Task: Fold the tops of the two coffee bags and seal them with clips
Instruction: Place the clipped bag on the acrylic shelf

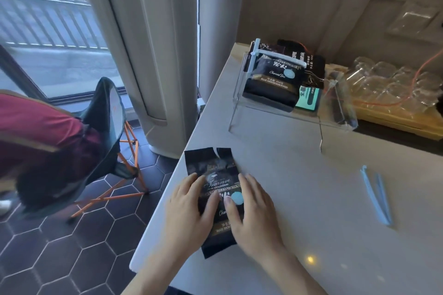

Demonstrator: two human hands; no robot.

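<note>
A black coffee bag (212, 167) lies flat near the table's left edge, its torn open top pointing away from me. My left hand (189, 206) and my right hand (254, 208) press flat on its lower half, fingers spread, one on each side of a pale blue round sticker. A second black coffee bag (273, 84) stands on a clear acrylic shelf (275, 115) at the back, with a light blue clip (275, 55) across its top. Another light blue clip (376, 194) lies loose on the table to the right, well apart from my hands.
The white table (299, 151) ends close to the flat bag's left side. Clear glass jars (388, 81) on a yellow tray sit back right with an orange cord. Left of the table stands a folding chair (107, 127) with a person in a red top.
</note>
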